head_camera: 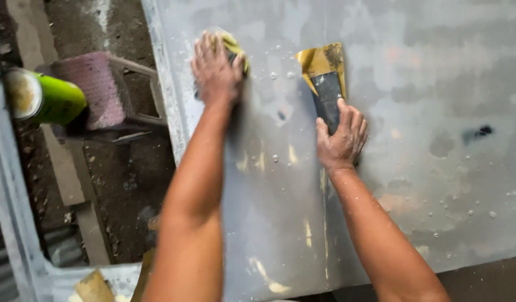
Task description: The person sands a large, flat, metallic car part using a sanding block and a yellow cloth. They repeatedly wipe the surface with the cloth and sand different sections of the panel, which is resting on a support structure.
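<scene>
At far left, a green can [45, 99] lies on its side beside a pink stool [96, 89] standing on the dirt floor [124, 184]. The left hand [215, 68] presses flat on a yellow sponge [235, 49] against the grey panel [437, 84], fingers spread over it. Water droplets dot the panel near the sponge. The right hand [342, 140] grips the dark handle of a scraper [325, 84], whose yellow-stained blade lies flat against the panel, well apart from the sponge.
</scene>
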